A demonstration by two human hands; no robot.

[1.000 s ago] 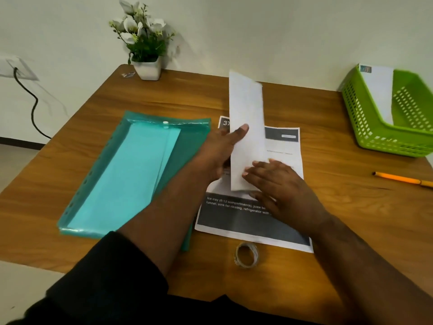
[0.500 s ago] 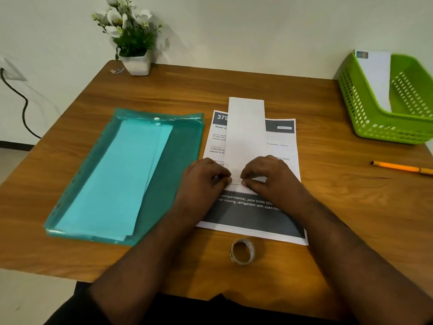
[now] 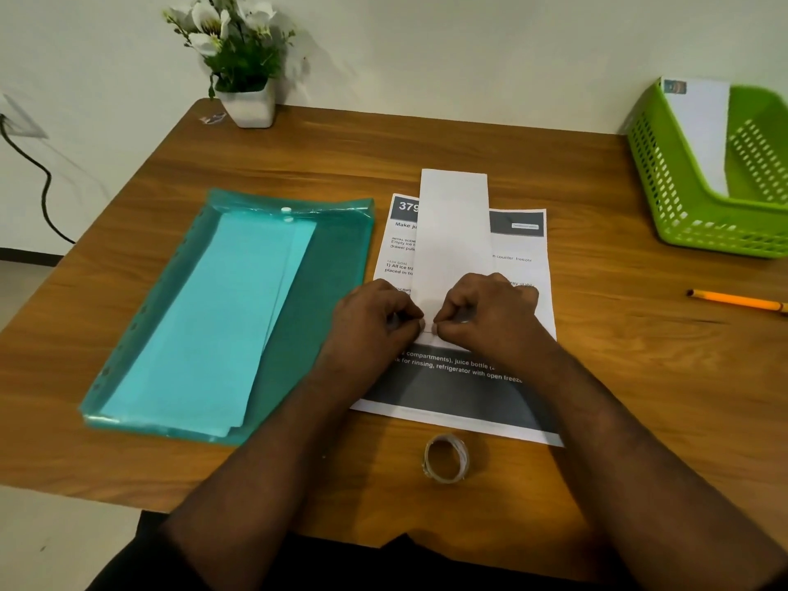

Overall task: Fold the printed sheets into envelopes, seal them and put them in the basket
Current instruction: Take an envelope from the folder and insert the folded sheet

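1. Centre of frame: a long white folded sheet point(image 3: 453, 232) lies on a flat printed sheet point(image 3: 522, 266) on the wooden worktop point(image 3: 469, 147).
2. Left hand point(image 3: 373, 319) and right hand point(image 3: 486, 313) meet at the near end of the folded sheet, fingers curled, each pinching its lower edge.
3. Right edge, upper: green slotted basket point(image 3: 665, 185) holds one white envelope point(image 3: 701, 130) leaning against its wall, small stamp mark at the top corner.
4. Left of centre: teal transparent folder point(image 3: 324, 292), snap button at its far end, holds pale turquoise sheets point(image 3: 204, 326).
5. Bottom centre: tape roll point(image 3: 445, 458) just below the printed sheet.
6. Right edge: orange pencil point(image 3: 737, 300).
7. Upper left: potted white flowers point(image 3: 239, 61).
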